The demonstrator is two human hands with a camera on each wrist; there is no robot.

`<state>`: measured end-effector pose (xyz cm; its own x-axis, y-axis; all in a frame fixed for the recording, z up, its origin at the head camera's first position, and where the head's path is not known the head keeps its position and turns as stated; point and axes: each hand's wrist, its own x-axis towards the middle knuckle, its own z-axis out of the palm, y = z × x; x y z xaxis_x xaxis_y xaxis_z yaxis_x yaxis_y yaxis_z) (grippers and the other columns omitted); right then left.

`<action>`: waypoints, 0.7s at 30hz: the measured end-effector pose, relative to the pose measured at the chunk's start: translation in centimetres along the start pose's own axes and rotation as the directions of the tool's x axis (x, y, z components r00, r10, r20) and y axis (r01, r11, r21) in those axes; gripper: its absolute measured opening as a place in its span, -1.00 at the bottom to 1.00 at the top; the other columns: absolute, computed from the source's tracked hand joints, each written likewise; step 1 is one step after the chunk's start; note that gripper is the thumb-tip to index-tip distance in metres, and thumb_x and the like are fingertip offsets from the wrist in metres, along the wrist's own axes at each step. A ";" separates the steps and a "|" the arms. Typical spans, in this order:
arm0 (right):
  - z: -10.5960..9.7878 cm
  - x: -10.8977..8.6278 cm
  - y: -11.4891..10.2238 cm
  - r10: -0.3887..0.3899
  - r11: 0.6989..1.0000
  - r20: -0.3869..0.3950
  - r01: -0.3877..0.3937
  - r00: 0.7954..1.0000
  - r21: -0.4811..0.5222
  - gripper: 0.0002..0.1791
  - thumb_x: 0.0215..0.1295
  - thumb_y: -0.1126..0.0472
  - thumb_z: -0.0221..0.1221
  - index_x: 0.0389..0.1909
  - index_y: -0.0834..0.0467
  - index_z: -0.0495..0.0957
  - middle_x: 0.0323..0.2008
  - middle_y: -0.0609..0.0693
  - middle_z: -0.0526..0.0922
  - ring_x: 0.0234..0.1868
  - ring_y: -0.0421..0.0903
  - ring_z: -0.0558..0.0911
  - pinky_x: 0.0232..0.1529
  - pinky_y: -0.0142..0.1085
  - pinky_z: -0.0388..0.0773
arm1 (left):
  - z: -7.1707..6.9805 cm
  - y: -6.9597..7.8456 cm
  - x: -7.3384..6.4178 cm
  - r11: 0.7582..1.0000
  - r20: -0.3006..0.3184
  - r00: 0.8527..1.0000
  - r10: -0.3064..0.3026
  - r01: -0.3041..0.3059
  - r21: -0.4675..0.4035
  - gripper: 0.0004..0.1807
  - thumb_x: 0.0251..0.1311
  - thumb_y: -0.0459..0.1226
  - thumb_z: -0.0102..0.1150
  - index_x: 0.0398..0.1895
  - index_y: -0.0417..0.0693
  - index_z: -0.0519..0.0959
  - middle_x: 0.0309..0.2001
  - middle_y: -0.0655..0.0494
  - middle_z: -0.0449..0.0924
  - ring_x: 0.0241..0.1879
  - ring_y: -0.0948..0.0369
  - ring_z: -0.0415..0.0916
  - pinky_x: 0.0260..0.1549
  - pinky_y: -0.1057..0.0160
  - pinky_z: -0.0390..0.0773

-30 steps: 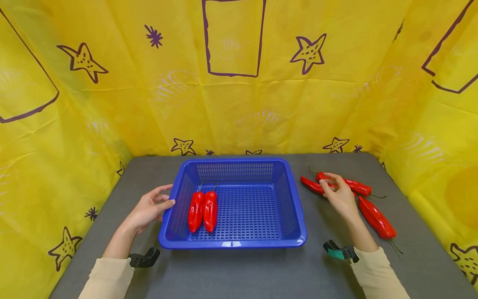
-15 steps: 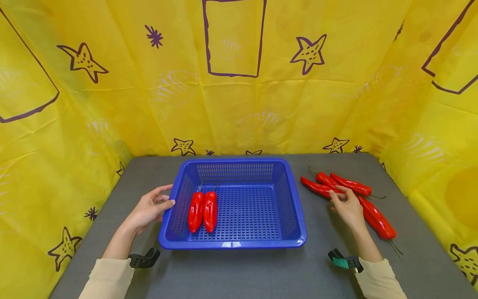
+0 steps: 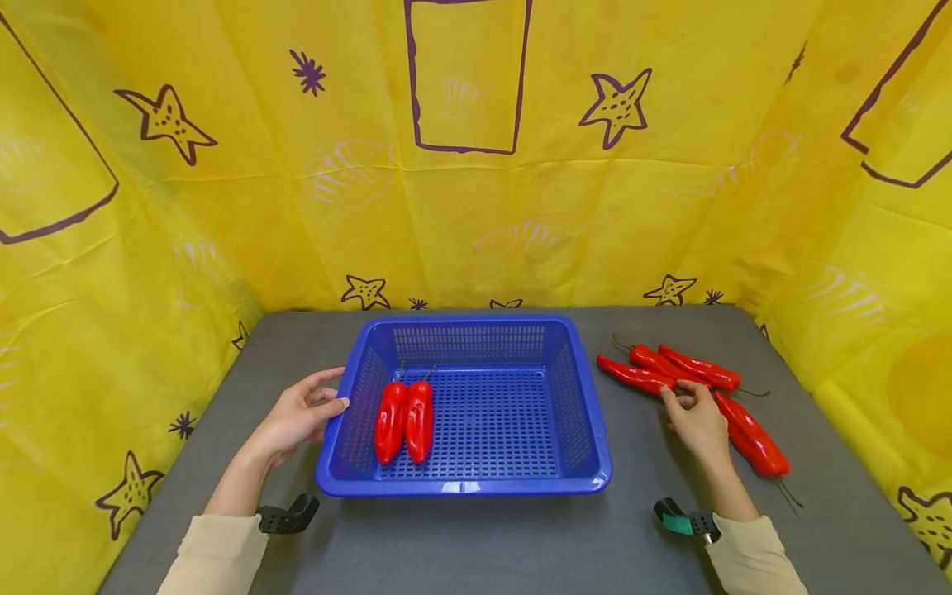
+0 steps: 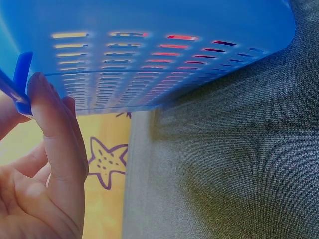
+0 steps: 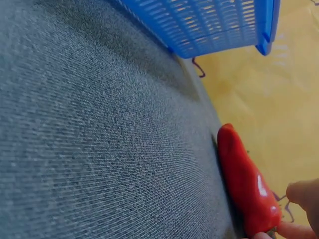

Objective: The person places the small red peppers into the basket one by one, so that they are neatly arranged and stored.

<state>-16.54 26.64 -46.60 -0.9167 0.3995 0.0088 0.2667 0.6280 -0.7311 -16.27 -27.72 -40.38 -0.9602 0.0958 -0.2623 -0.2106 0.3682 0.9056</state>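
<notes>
Yellow patterned cloth (image 3: 476,198) is hanging behind a grey table (image 3: 461,545). A blue basket (image 3: 521,486) is sitting centrally, the left hand (image 3: 293,420) gripping its left rim. The right hand (image 3: 701,423) is pinching the stem end of a red pepper (image 3: 630,373) lying right of the basket, near three other peppers (image 3: 753,438); two inside peppers (image 3: 420,421) are lying side by side.

head view looks down from above — low, close wrist views share the basket (image 3: 491,423)
</notes>
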 end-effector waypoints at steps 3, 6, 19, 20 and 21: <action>0.2 0.3 0.1 0.008 1.000 -0.002 -0.008 1.000 -0.020 -0.35 0.28 -0.18 -0.03 0.18 0.23 0.32 -0.12 0.27 0.60 -0.61 -0.14 0.63 -0.50 -0.38 0.39 | 0.0 0.0 0.0 1.000 0.002 1.000 -0.001 0.001 -0.005 -0.28 0.20 -0.18 0.15 0.37 -0.05 0.08 -0.08 -0.22 0.44 -0.34 0.09 0.59 -0.39 0.05 0.64; 0.3 0.6 0.0 0.014 0.999 -0.016 -0.015 1.000 -0.037 -0.35 0.28 -0.18 -0.04 0.17 0.24 0.32 -0.09 0.28 0.58 -0.37 0.03 0.64 -0.38 -0.24 0.42 | 0.0 0.0 0.0 1.000 0.003 1.000 -0.002 0.002 -0.007 -0.28 0.20 -0.18 0.15 0.38 -0.04 0.08 -0.08 -0.21 0.45 -0.34 0.09 0.59 -0.39 0.05 0.64; 1.3 1.8 -1.0 0.075 0.997 -0.077 -0.077 0.994 -0.031 -0.40 0.28 -0.15 -0.06 0.12 0.25 0.32 -0.05 0.29 0.52 -0.05 0.25 0.46 -0.08 0.10 0.31 | 0.0 0.1 -0.2 1.000 0.007 1.000 0.009 -0.009 -0.017 -0.29 0.19 -0.18 0.16 0.37 -0.06 0.09 -0.11 -0.22 0.45 -0.36 0.08 0.59 -0.41 0.06 0.64; 1.3 1.9 -1.1 0.079 0.996 -0.079 -0.082 0.994 -0.031 -0.40 0.27 -0.15 -0.07 0.12 0.25 0.33 -0.05 0.29 0.51 -0.05 0.25 0.46 -0.08 0.10 0.30 | 0.0 0.1 -0.2 1.000 0.008 1.000 0.011 -0.010 -0.019 -0.29 0.19 -0.19 0.16 0.37 -0.06 0.09 -0.11 -0.23 0.45 -0.36 0.08 0.59 -0.41 0.05 0.64; 1.4 2.0 -1.1 0.084 0.996 -0.079 -0.087 0.993 -0.032 -0.39 0.27 -0.16 -0.07 0.11 0.24 0.33 -0.05 0.28 0.51 -0.05 0.25 0.46 -0.08 0.10 0.31 | 0.0 0.1 -0.2 1.000 0.009 1.000 0.010 -0.010 -0.020 -0.29 0.19 -0.19 0.16 0.36 -0.06 0.09 -0.11 -0.23 0.45 -0.36 0.08 0.59 -0.41 0.05 0.64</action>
<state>-19.12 25.79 -46.70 -0.8646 0.5025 0.0009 0.3550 0.6119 -0.7068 -16.13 -27.69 -40.28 -0.9607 0.1081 -0.2559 -0.2044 0.3486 0.9147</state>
